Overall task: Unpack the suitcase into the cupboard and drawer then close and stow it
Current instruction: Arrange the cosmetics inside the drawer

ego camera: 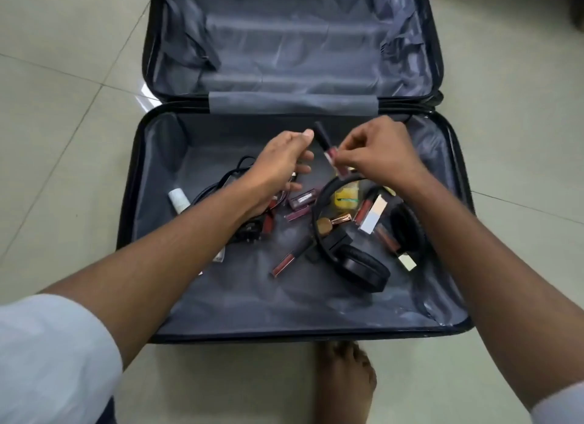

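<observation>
I look down on a dark suitcase (143,221) lying wide open on a pale tiled floor (63,107); both halves are lined in grey fabric, and the far half shows only its lining. My right hand (379,158) hovers over the near half, thumb and fingertips pinching a lip gloss tube (328,152) with a black cap pointing away from me and a reddish body; my left hand (281,164) is just beside it, fingers loosely spread and slightly bent, holding nothing that I can make out. Below the hands, small things lie scattered on the lining: black headphones (360,265) near the middle; a yellow packet (346,199) inside the headband's curve; several more lip gloss tubes around them, one (284,262) lying apart toward me; a white bottle (178,199) at the left, touching a tangle of black cable (221,177); a white box (374,215) at the right. A bare foot (344,382) rests on the floor just beside the suitcase's near edge; pale sleeves cover both upper arms.
</observation>
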